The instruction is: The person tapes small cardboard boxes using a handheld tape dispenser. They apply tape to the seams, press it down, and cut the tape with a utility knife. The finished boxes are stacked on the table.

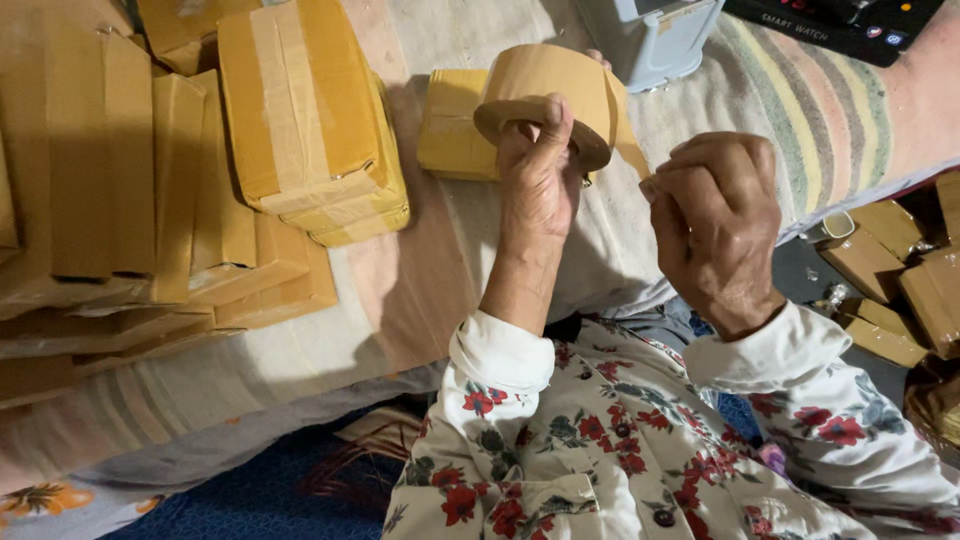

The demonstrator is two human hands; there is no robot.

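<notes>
Left hand [540, 160] grips the brown roll of packing tape [548, 100] at upper centre of the frame, right hand [715, 225] closed, pinching its free strip [628, 135]; risk: the short strip folds onto itself or tears if pulled askew.

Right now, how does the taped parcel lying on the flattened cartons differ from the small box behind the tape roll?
The taped parcel is larger; the small box is smaller and flatter. The parcel rests tilted on the flattened cartons; the box lies flat on the striped cloth. Tape strips show on the parcel; the box is partly hidden by the tape roll in the left hand. Both are yellow-brown cardboard.
</notes>
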